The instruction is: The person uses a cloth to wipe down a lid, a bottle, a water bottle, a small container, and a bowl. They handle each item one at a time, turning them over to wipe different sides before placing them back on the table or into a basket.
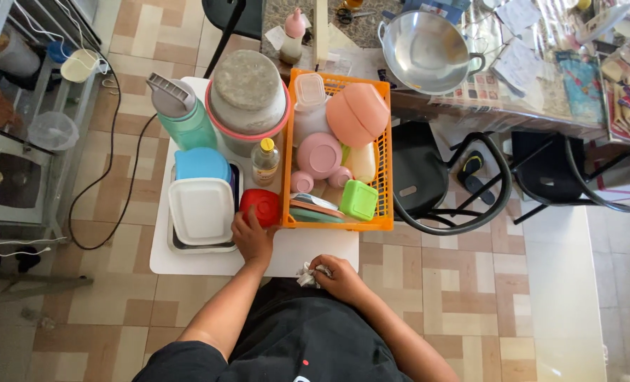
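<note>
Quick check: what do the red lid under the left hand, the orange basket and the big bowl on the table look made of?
Red lid: probably glossy plastic, showing soft highlights. Orange basket: moulded plastic, slotted lattice walls. Big bowl: bare metal, apparently steel or aluminium, with a grey reflective sheen.

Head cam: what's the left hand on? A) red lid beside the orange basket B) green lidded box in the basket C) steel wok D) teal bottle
A: the left hand grips the red lid on the white table, just left of the orange basket; the right hand holds a crumpled cloth.
</note>
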